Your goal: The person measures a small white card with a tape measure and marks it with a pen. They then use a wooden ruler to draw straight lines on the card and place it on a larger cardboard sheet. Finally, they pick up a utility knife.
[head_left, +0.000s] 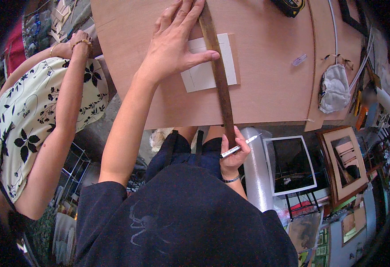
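A long, worn brown straightedge lies across a white card with thin pencil-like lines. A tan piece shows beneath the card's right edge. My left hand presses down from the left, its fingers stretched out by the straightedge's far part and its thumb on top of it. At the near end, past the board's front edge, my right hand is closed around a slim white pen. Its fingers also touch the straightedge's end, though the exact grip there is partly hidden.
The wide plywood board bears a tape measure, a small clear plastic piece and a whitish glove-like cloth. Another person stands at left, hands together. Bubble wrap and frames stand at right.
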A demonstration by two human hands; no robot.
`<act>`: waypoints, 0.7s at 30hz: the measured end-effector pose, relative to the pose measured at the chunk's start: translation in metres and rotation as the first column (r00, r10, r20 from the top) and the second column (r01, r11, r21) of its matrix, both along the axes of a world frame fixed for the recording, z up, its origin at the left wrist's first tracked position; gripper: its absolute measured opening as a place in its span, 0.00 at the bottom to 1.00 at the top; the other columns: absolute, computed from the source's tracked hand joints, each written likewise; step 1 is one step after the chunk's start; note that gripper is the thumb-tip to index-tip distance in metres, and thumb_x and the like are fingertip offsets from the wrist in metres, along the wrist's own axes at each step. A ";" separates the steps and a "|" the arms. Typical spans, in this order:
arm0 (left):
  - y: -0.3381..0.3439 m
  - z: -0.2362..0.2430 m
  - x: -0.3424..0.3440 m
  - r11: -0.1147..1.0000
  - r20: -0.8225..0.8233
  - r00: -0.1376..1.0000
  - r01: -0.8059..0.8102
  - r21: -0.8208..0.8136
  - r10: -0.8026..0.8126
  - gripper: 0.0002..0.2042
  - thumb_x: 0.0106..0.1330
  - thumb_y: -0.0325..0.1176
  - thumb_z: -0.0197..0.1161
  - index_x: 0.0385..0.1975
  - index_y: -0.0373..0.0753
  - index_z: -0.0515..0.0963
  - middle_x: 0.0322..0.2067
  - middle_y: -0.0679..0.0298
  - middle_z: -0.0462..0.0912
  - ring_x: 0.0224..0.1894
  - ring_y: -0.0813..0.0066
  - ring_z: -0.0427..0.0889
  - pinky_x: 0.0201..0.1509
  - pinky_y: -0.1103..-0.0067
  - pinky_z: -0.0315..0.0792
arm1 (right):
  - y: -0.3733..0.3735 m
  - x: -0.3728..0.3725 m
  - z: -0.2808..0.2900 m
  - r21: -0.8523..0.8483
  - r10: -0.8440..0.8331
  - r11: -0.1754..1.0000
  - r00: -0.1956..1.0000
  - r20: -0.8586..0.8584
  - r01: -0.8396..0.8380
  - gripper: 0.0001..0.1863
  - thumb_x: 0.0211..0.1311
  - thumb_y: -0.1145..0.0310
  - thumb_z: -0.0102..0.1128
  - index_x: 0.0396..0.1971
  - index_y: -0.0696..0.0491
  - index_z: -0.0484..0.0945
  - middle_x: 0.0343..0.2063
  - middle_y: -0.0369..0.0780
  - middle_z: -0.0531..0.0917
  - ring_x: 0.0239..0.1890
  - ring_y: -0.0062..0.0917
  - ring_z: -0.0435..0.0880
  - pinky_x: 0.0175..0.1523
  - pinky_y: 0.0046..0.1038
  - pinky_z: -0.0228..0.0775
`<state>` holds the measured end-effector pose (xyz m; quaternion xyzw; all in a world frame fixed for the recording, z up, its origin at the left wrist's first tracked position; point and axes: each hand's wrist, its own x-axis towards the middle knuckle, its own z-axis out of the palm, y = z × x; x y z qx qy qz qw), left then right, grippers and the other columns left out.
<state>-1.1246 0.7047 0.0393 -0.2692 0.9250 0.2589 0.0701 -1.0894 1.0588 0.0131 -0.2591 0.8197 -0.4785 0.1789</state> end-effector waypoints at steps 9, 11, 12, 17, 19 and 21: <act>0.001 0.001 0.001 1.000 0.036 0.999 -0.016 0.000 0.016 0.60 0.52 0.67 0.71 0.79 0.42 0.44 0.79 0.55 0.40 0.80 0.51 0.38 0.78 0.51 0.43 | 0.000 0.001 -0.001 -0.013 0.004 1.000 1.000 0.005 -0.004 0.24 0.62 0.81 0.68 0.48 0.54 0.62 0.55 0.56 0.79 0.58 0.41 0.82 0.62 0.36 0.76; 0.002 0.000 0.001 1.000 0.033 0.999 -0.011 -0.004 0.011 0.60 0.52 0.66 0.71 0.79 0.42 0.44 0.79 0.55 0.39 0.80 0.51 0.38 0.78 0.51 0.43 | 0.002 0.000 -0.001 -0.010 0.010 1.000 1.000 0.001 -0.010 0.25 0.60 0.82 0.69 0.49 0.54 0.62 0.55 0.56 0.78 0.58 0.41 0.82 0.62 0.36 0.76; 0.002 0.000 0.002 1.000 0.032 0.999 -0.010 -0.007 0.010 0.60 0.53 0.66 0.71 0.79 0.42 0.44 0.79 0.55 0.39 0.80 0.51 0.38 0.78 0.51 0.43 | 0.002 0.001 -0.001 -0.009 0.014 1.000 1.000 0.000 -0.014 0.26 0.59 0.83 0.70 0.49 0.54 0.62 0.55 0.57 0.78 0.58 0.41 0.82 0.62 0.35 0.76; 0.003 -0.001 0.001 1.000 0.023 1.000 0.006 -0.005 -0.006 0.60 0.53 0.66 0.71 0.79 0.42 0.44 0.79 0.54 0.39 0.80 0.50 0.38 0.78 0.52 0.44 | 0.003 -0.006 0.003 -0.067 -0.037 0.997 0.998 -0.059 0.033 0.13 0.74 0.69 0.55 0.50 0.54 0.62 0.53 0.56 0.80 0.57 0.41 0.82 0.63 0.41 0.73; 0.003 -0.001 0.003 1.000 0.016 1.000 0.004 0.003 -0.004 0.60 0.53 0.65 0.71 0.79 0.42 0.44 0.79 0.53 0.39 0.80 0.49 0.39 0.78 0.52 0.44 | 0.003 -0.026 0.017 -0.035 -0.037 0.999 0.987 -0.155 0.032 0.16 0.81 0.56 0.37 0.52 0.55 0.61 0.50 0.55 0.81 0.54 0.41 0.82 0.63 0.45 0.70; 0.004 0.000 0.007 1.000 0.022 1.000 -0.001 0.016 0.000 0.59 0.54 0.65 0.71 0.79 0.42 0.44 0.79 0.53 0.39 0.80 0.49 0.39 0.78 0.51 0.44 | 0.010 -0.052 0.025 -0.055 -0.029 0.998 0.992 -0.124 0.023 0.25 0.81 0.52 0.41 0.58 0.60 0.65 0.47 0.52 0.82 0.51 0.37 0.82 0.60 0.39 0.72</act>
